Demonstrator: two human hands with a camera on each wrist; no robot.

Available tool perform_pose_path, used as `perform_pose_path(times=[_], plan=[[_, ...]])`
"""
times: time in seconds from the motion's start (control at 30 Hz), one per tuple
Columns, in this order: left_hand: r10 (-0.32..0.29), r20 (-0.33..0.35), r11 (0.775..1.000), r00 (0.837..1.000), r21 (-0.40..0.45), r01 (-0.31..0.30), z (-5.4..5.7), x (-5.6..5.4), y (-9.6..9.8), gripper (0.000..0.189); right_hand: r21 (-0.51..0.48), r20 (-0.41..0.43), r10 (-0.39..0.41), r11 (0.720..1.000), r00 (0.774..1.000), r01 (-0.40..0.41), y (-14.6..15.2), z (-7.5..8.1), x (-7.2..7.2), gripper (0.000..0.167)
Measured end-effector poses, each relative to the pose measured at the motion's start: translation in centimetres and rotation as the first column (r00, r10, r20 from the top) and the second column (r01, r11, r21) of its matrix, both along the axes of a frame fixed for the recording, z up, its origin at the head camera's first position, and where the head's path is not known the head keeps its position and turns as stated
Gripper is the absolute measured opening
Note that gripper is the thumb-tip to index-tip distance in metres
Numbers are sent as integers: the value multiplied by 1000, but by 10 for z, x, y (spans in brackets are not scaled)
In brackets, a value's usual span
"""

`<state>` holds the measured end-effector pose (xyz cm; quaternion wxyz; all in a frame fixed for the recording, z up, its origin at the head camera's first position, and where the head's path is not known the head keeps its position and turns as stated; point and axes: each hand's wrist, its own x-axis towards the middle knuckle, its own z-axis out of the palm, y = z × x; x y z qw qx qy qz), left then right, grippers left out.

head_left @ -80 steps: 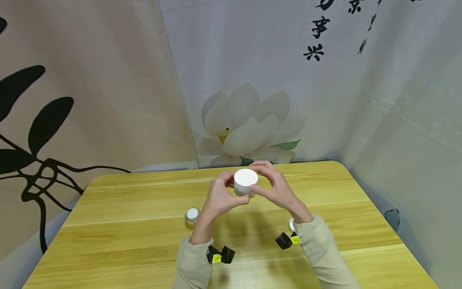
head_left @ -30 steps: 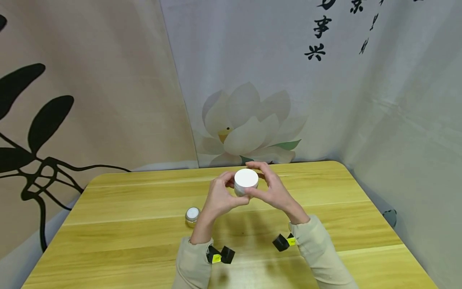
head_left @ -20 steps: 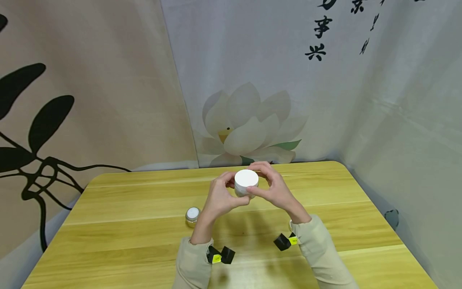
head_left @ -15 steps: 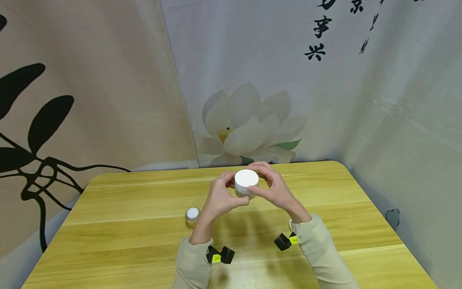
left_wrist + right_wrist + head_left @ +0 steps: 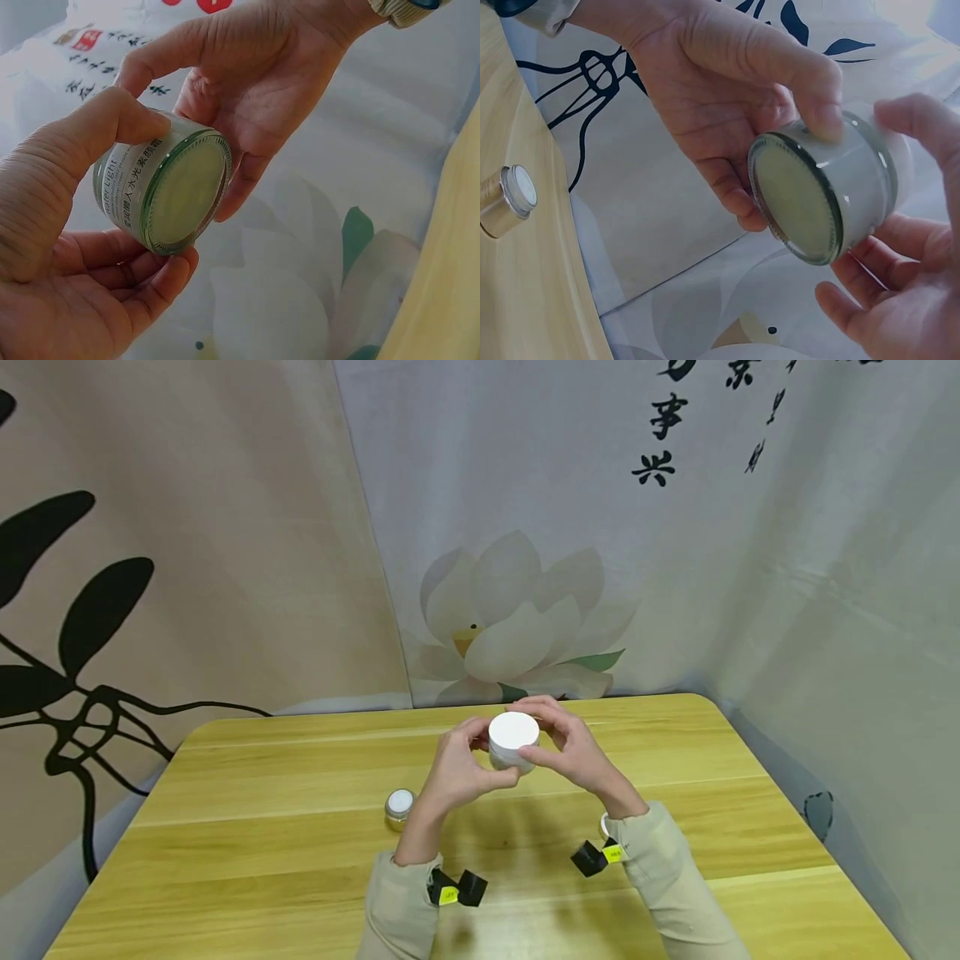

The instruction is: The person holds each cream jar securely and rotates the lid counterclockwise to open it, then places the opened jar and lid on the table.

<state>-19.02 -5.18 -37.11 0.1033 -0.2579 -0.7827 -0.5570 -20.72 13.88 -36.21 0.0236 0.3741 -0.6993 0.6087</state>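
Note:
Above the middle of the table, both hands hold a glass cream jar (image 5: 139, 180) with a white lid (image 5: 513, 730) on top. My left hand (image 5: 460, 768) grips the glass body, its thumb over the printed label in the left wrist view. From the other side my right hand (image 5: 573, 747) holds the lid between thumb and fingers. The pale greenish base of the jar (image 5: 795, 199) faces the wrist cameras. Beside my left wrist stands a small gold jar (image 5: 400, 810) with a white top, apart from the hand.
A round white-topped thing (image 5: 604, 827) is partly hidden by the right sleeve. The wooden table (image 5: 285, 827) has rounded far corners and meets a printed curtain (image 5: 600, 527) behind. Black wrist cameras (image 5: 459, 889) stick out below the hands.
My right hand shifts slightly left, then back right around the lid, its thumb moving along the rim. The left hand stays nearly still. The held jar moves very slightly right.

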Motion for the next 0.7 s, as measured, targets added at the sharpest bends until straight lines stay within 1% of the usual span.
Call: perform_pose_path(times=[0.27,0.4,0.5,0.7], plan=[[-22,-10,1000,1000,0,22,0,1,0,44,-32,29,-4,999,1000,5,-2,2,0,46],[-25,-9,1000,1000,0,25,-1,1,-1,44,-42,42,-24,999,999,26,-3,3,2,46],[-13,-8,1000,1000,-1,13,-1,2,-1,45,-58,33,-44,997,998,46,-3,4,2,47],[-6,-20,1000,1000,15,7,-3,0,-4,46,-116,1,-73,991,997,73,0,3,1,50]])
